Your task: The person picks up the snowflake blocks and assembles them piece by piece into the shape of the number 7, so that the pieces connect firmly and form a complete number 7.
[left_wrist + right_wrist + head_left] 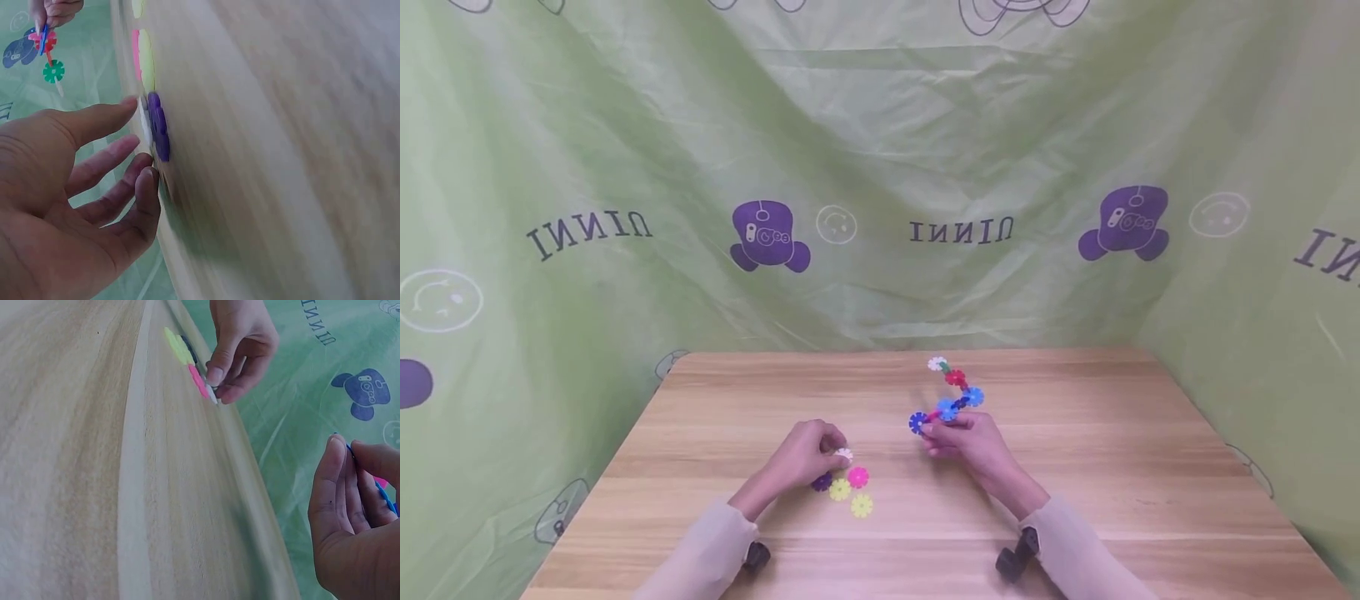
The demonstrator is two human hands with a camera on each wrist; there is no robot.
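My right hand (981, 450) pinches the dark blue end disc (916, 423) of a chain of notched snowflake discs. The chain bends up and back through light blue discs (973, 397) and a red disc (955, 378) to a white tip (936, 364). On the table my left hand (801, 458) reaches over a loose white snowflake disc (145, 119). Its thumb and fingertips stand apart around that disc; whether they touch it, I cannot tell. Right beside it lies a purple disc (159, 127). A pink disc (858, 477) and two yellow discs (862, 506) lie closest.
The wooden table (880, 554) ends at the back against a green printed curtain (880, 150), which also hangs at both sides. Black devices (1017, 557) are strapped at both wrists, just above the tabletop.
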